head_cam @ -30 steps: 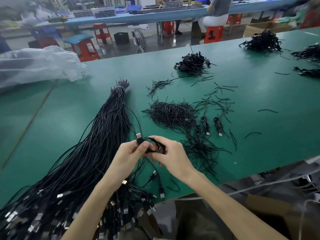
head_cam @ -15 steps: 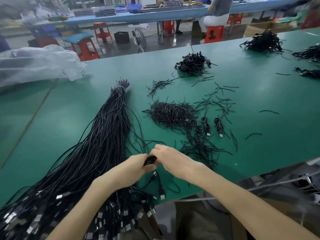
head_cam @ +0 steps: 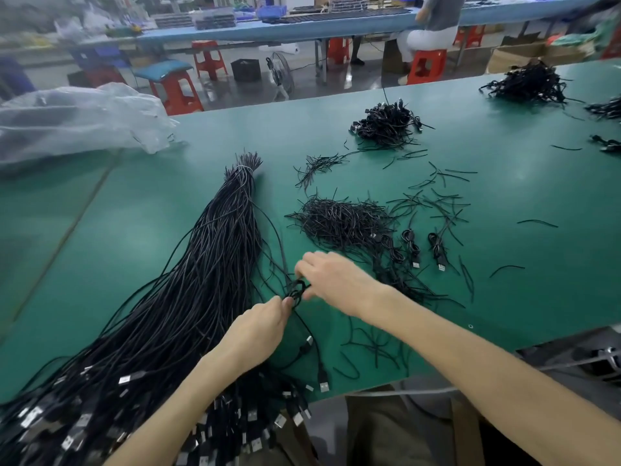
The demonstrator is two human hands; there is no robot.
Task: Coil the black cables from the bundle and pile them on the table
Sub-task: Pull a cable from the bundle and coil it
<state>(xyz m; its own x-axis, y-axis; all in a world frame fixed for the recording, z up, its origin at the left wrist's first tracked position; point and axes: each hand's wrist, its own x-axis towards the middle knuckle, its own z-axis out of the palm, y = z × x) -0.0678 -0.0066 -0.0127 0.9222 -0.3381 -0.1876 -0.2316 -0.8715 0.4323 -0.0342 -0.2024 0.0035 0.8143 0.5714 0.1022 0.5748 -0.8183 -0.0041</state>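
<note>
A long bundle of black USB cables [head_cam: 188, 297] lies across the green table [head_cam: 504, 203], tied at its far end, its plugs hanging over the near edge. Between my hands is a small coil of black cable [head_cam: 296, 291]. My left hand [head_cam: 258, 327] pinches the coil's lower end. My right hand [head_cam: 331, 279] grips its upper end, with the fingers curled over it. The cable's tail runs from the coil back toward the bundle. A few coiled cables [head_cam: 411, 245] lie to the right of my hands.
A heap of short black ties [head_cam: 339, 220] lies right of the bundle, with loose ties scattered around. Piles of coiled cables [head_cam: 386, 124] sit further back and at the far right [head_cam: 527, 84]. A clear plastic bag [head_cam: 74, 119] lies at the left. A person sits at the blue bench behind.
Both hands dipped toward the near edge with the coil, then moved up and apart a little. The coil now stretches between them, with my right hand further up the table.
</note>
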